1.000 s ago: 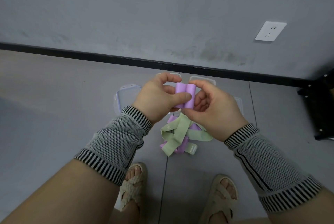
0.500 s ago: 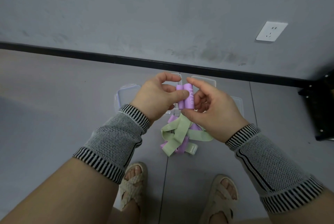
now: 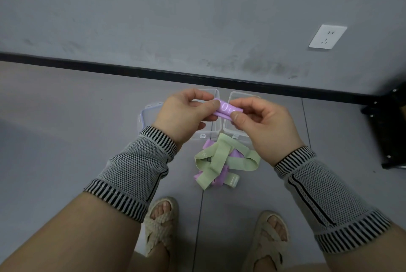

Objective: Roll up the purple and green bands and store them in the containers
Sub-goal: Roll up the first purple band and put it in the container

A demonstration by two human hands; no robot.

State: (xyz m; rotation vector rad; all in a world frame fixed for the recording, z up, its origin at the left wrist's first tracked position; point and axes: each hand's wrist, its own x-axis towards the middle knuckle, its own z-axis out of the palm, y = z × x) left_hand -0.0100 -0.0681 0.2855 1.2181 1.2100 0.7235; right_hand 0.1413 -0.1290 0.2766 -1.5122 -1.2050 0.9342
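Observation:
A folded purple band (image 3: 226, 111) is held between both hands above the floor. My left hand (image 3: 183, 114) pinches its left end with thumb and fingers. My right hand (image 3: 267, 126) pinches its right end. Below them a loose pile of green bands (image 3: 216, 160) and purple bands (image 3: 220, 178) lies tangled on the grey floor. Two clear plastic containers (image 3: 236, 98) stand side by side behind the pile, partly hidden by my hands. A clear lid with a purple rim (image 3: 148, 113) lies to their left.
My two sandalled feet (image 3: 161, 223) stand near the bottom of the view. A black baseboard (image 3: 109, 67) runs along the grey wall, which carries a white socket (image 3: 327, 36). A black piece of furniture (image 3: 391, 131) stands at the right edge.
The purple band has turned from upright to lying sideways between my hands, and my hands have drawn slightly apart along it.

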